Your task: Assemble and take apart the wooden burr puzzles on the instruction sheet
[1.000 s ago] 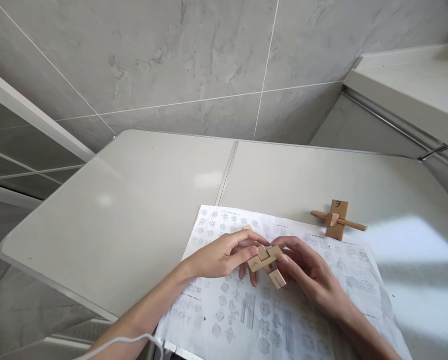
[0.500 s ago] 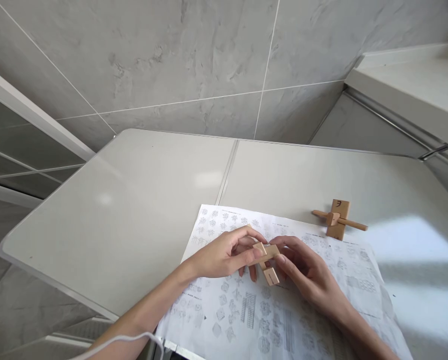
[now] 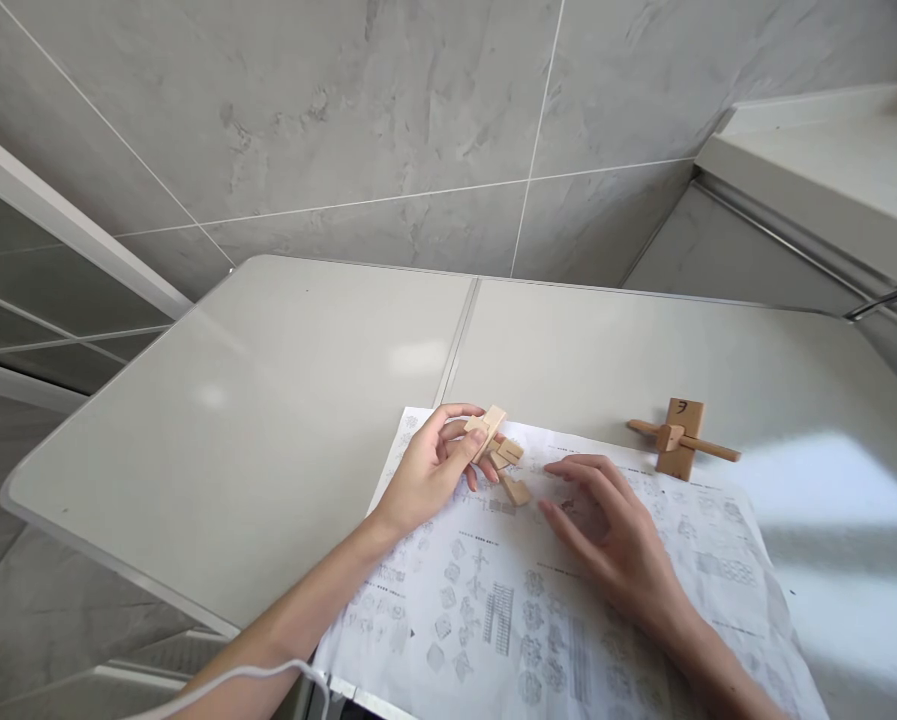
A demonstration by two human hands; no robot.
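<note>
My left hand (image 3: 440, 465) is closed on light wooden puzzle pieces (image 3: 489, 430), thumb on top and fingers curled behind. Notched blocks cross one another in this grip. Just below it, another notched wooden piece (image 3: 515, 490) sticks out over the paper; whether it is joined to the held ones or lies loose, I cannot tell. To the right, my right hand (image 3: 609, 525) hovers over the sheet, its fingers apart and bent, with nothing between them. Under both hands spreads a white paper sheet (image 3: 485, 640) printed with rows of small puzzle diagrams.
A wooden plaque with a dark mark and a rod through it (image 3: 677, 440) rests at the sheet's far right edge. The pale folding table (image 3: 305, 400) has a seam across it. A white cable (image 3: 298, 665) runs over my left forearm. A grey tiled wall (image 3: 358, 120) stands behind.
My right hand has let go of the wooden pieces and opened, drawing slightly right. My left hand has carried them up and left, turning them.
</note>
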